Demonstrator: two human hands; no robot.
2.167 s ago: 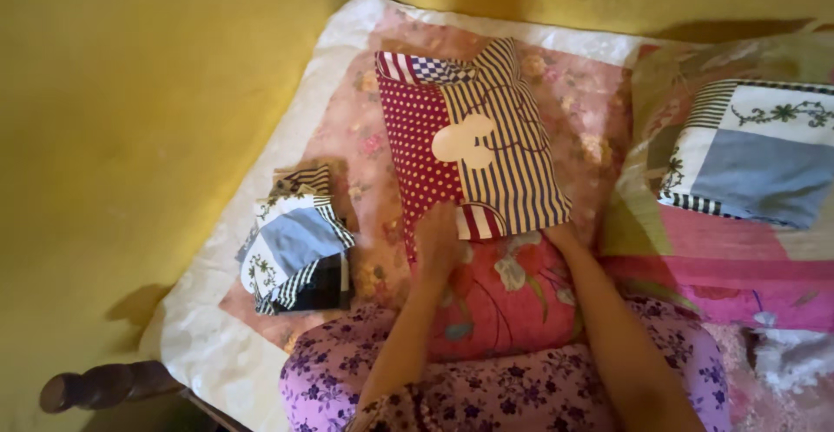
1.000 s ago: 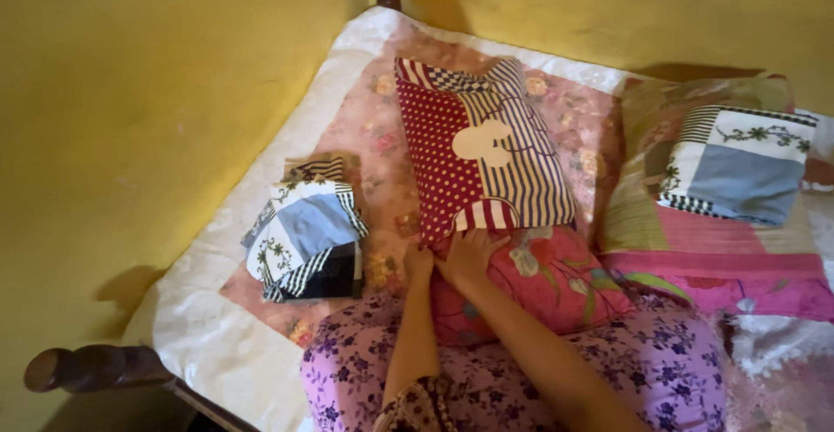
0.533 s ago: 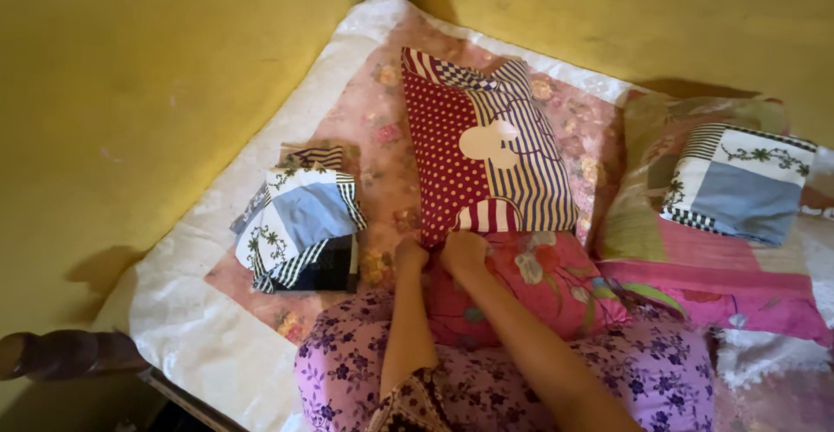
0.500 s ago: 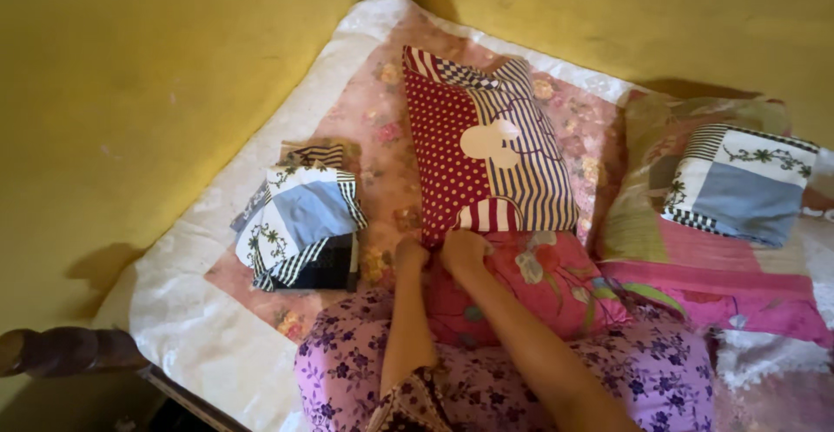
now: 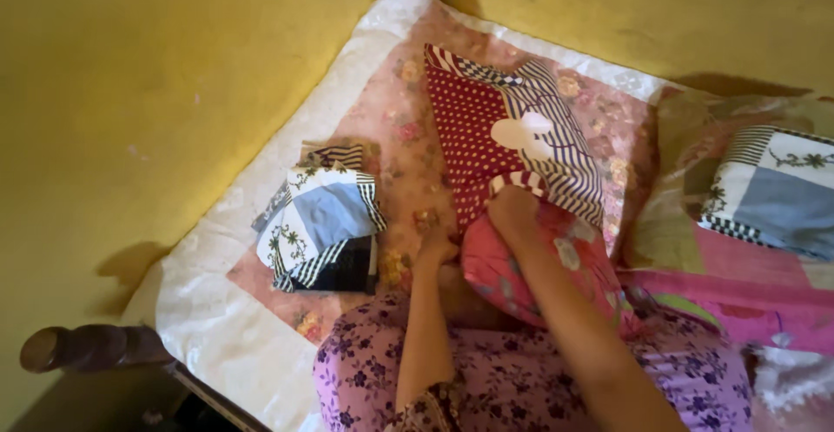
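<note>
A pink flowered pillow (image 5: 512,271) lies on my lap, its far end inside a pillowcase (image 5: 508,141) patterned with red dots and dark stripes. My right hand (image 5: 512,210) grips the pillowcase's open edge and lifts it over the top of the pillow. My left hand (image 5: 434,248) sits at the pillow's left corner, fingers curled on the pillowcase's lower edge; its grip is partly hidden.
A folded stack of blue, white and striped cloths (image 5: 321,228) lies to the left on the pink flowered bedsheet (image 5: 382,136). A covered patchwork pillow (image 5: 777,193) rests at the right on a pink blanket. Yellow walls enclose the bed corner; a dark wooden bedpost (image 5: 82,349) is at lower left.
The pillow's near end has risen and tilted left. My right hand has pulled the pillowcase edge up over it, and the view shifted slightly left.
</note>
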